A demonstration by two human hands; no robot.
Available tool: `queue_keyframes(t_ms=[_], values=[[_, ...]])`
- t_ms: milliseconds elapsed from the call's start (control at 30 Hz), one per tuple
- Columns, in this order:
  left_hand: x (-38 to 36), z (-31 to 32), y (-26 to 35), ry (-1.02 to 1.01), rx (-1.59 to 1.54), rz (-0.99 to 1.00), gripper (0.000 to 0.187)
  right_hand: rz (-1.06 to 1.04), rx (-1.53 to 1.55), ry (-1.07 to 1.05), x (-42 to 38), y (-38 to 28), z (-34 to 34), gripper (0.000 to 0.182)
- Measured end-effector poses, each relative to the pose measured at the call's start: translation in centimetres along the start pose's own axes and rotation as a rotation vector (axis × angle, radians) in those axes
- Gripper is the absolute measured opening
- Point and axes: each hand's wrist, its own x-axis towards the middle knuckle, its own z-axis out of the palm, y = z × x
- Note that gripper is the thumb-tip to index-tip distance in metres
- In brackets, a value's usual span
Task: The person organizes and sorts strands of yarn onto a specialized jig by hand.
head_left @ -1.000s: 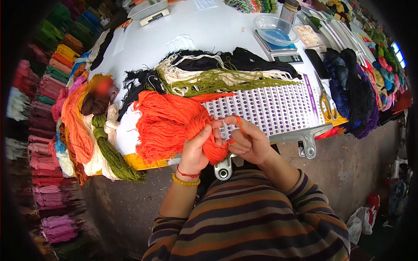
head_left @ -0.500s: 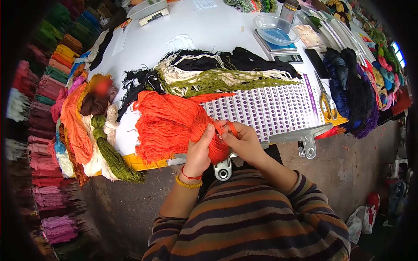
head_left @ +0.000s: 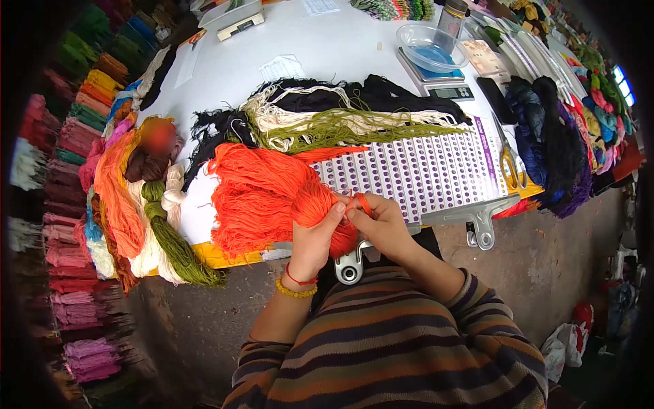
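Orange-red fringed skein of yarn (head_left: pixel 252 198) lies on the white worktop (head_left: pixel 340 48), spreading toward ten o'clock from the hands. Left hand (head_left: pixel 312 238) is clamped around its bunched end; right hand (head_left: pixel 383 221) pinches an orange-red yarn strand (head_left: pixel 364 202) just beside the left thumb. At twelve o'clock: olive-green yarn (head_left: pixel 381 126). At two: white sheet with purple dots (head_left: pixel 422 170). At six: silver metal clip (head_left: pixel 349 270).
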Motion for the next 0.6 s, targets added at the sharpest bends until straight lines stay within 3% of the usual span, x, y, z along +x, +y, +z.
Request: queue_keyframes(t_ms=[600], values=[[0.12, -0.28, -0.31, 0.010, -0.028, -0.008, 0.007, -0.012, 0.017, 0.003, 0.01, -0.03, 0.17, 0.008]])
